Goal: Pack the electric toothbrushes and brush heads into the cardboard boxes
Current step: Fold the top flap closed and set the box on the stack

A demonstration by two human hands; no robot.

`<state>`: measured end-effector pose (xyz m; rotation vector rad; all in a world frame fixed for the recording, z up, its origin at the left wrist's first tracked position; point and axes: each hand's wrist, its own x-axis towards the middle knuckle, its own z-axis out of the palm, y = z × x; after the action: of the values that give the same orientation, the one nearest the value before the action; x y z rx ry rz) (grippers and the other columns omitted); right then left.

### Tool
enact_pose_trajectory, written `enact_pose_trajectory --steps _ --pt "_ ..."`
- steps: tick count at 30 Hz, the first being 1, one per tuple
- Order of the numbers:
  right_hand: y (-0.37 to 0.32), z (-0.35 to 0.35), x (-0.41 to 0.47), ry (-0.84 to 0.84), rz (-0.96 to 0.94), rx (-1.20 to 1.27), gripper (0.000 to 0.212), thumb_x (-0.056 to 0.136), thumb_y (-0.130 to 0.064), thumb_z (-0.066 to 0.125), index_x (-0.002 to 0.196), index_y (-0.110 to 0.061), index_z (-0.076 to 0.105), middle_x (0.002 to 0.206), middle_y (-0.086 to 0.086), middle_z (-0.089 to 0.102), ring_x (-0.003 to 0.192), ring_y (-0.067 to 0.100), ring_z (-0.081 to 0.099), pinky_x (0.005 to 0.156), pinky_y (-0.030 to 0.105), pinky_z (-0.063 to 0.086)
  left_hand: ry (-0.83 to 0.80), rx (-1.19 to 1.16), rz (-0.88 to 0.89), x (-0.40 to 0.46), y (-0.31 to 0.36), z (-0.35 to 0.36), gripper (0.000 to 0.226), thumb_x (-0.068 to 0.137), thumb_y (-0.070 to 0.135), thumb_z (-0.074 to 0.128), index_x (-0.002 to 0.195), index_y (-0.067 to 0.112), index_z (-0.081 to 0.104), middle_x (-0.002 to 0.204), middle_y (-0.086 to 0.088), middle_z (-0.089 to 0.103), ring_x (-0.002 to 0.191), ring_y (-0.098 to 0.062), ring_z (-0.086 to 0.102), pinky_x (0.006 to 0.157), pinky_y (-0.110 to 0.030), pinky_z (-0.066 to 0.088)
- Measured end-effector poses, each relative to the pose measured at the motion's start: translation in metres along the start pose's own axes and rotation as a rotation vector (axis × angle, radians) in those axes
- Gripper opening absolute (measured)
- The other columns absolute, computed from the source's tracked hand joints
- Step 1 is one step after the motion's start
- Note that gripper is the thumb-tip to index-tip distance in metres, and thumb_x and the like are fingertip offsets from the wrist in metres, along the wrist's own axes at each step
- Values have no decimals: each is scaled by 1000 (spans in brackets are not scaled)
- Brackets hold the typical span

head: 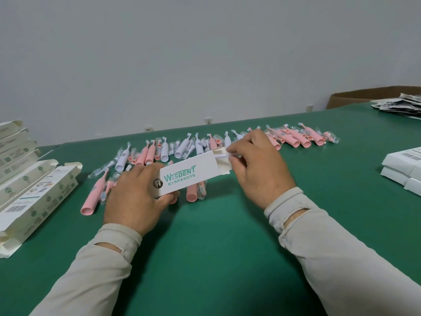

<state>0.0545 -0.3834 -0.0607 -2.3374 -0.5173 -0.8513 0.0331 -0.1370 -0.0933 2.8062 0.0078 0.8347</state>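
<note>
Hands meet at mid-frame over a green bench (216, 236): the left hand (134, 197) grips the lower end of a white "Wisdent" box (189, 176), while the right hand (259, 165) pinches at its open flap end, where something white shows in the mouth. Pink and white toothbrushes (182, 149) with bagged brush heads lie in a row just behind. Open boxes (34, 190) stack at left; closed white boxes (403, 167) sit at right.
</note>
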Motion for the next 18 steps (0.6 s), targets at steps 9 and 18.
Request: enact_pose_trajectory --steps 9,18 --pt "-9 17 -7 -235 287 606 20 90 -3 48 86 -23 53 52 -17 51 47 2 43 51 17 37 -49 -71 6 -2 1 4 60 78 48 78 130 35 51 119 8 61 104 -19 49 87 -42 47" --pt "24 -13 -1 -334 2 129 78 75 -35 56 148 -48 31 149 -10 37 137 13 36 114 33 31 -62 -139 -6 -1 -5 3 53 75 53 76 120 36 53 108 9 61 96 -19 50 81 -41 47"
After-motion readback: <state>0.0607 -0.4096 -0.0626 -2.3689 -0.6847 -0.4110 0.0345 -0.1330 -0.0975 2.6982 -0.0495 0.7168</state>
